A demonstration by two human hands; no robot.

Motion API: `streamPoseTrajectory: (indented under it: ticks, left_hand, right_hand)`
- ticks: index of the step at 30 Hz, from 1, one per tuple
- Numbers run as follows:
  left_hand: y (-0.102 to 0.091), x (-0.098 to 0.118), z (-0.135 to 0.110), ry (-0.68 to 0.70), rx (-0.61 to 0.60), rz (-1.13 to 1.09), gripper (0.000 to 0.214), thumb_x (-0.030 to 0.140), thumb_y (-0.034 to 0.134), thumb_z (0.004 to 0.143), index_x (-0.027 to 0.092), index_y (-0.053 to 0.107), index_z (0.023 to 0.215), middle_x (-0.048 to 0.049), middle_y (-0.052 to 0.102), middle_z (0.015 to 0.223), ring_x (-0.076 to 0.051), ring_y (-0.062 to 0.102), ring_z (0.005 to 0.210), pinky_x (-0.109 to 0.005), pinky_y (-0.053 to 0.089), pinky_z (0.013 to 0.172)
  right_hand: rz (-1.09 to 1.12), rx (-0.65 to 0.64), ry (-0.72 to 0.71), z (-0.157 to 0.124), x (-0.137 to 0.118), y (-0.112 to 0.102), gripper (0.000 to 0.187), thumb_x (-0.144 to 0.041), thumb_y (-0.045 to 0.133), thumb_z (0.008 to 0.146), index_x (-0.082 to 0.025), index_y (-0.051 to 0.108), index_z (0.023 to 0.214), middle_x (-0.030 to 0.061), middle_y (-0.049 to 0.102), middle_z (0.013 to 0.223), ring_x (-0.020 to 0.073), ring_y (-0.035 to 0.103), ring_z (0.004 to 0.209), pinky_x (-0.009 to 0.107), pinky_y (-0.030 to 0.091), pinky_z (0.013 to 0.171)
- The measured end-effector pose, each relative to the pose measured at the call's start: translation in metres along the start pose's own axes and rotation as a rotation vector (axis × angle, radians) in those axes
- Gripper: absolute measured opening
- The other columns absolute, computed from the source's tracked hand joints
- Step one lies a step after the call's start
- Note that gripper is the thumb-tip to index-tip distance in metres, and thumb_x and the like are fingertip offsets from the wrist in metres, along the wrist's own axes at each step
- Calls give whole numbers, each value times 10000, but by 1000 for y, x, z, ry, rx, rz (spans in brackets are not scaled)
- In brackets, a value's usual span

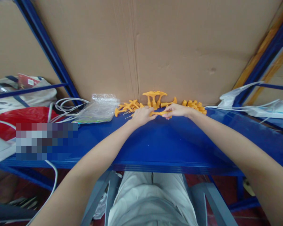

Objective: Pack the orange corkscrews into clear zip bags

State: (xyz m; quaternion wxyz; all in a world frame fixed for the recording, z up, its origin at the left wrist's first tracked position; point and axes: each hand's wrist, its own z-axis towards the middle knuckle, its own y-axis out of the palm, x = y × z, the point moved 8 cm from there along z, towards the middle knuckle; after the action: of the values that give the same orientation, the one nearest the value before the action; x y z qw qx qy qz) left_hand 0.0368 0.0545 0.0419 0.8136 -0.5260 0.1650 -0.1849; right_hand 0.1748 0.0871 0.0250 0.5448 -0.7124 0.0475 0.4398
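Observation:
Both my hands are together near the back of the blue table, closed on one orange corkscrew point(160, 113). My left hand point(143, 116) grips its left end, and my right hand point(178, 110) pinches the right end. The fingers hide both ends. Left of my hands lies a pile of orange corkscrews point(129, 106) with metal spirals showing. Behind my hands, several orange T-shaped pieces point(154, 99) stand upright against the cardboard. Another group of orange pieces point(195, 106) lies beyond my right wrist.
A tall cardboard panel point(174, 47) closes off the back of the blue table point(151, 147). On the left are clear plastic bags point(96, 110), white cables point(68, 102), a red bag point(25, 121) and a cloth bag point(37, 94). A white power strip point(273, 108) sits at the right.

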Motion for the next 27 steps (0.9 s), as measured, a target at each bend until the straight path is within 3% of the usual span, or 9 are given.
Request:
streamPoseTrajectory:
  ticks: [3,10,14,17,20,23,27]
  left_hand:
    - [-1,2,0,0,-1,-4,333,407,500,940,198,651,1151,-95,668,1125,-238,652,1001,-295,495,776]
    - [3,-7,1,-62,-34,7,307,406,517,913,168,688,1005,-95,718,1022,-276,668,1003,-325,514,788]
    - [5,-5,2,-33,-29,3,278,394,543,889,171,691,964,-91,722,997,-276,678,973,-332,520,785]
    - [7,-2,2,-9,-21,-23,270,384,521,906,173,678,971,-91,717,1011,-267,676,980,-336,520,801]
    - [4,-2,2,-10,15,-75,316,358,471,948,178,606,1170,-89,707,1058,-244,672,1003,-332,512,838]
    - [-1,-7,1,-56,56,-98,437,342,458,960,175,451,1364,-91,699,1078,-235,671,1011,-331,510,848]
    - [3,-18,3,-111,28,-69,373,315,453,951,173,525,1289,-90,701,1089,-232,667,1018,-317,512,847]
  right_hand:
    - [-45,32,-4,-2,2,0,397,-499,684,743,-137,736,896,74,706,828,167,626,741,310,491,737]
    - [-562,327,-165,2,-22,7,273,-302,608,854,-152,728,1048,96,716,1042,233,638,966,327,445,848]
    - [-800,323,-183,4,-38,26,244,-280,581,891,-183,729,1060,101,703,1048,239,616,998,330,415,831]
    - [-882,318,-134,2,-43,27,232,-284,576,904,-175,739,1029,117,683,1038,250,598,1018,343,405,824]
    - [-904,373,-71,2,-39,13,217,-283,592,896,-182,742,1016,121,664,1053,262,591,1049,357,414,838]
    - [-811,482,60,5,-21,-18,196,-279,632,868,-179,744,993,121,672,1059,256,619,1020,344,450,820]
    - [-539,636,229,8,13,-57,101,-254,680,817,-170,735,832,87,720,868,227,676,865,302,498,746]
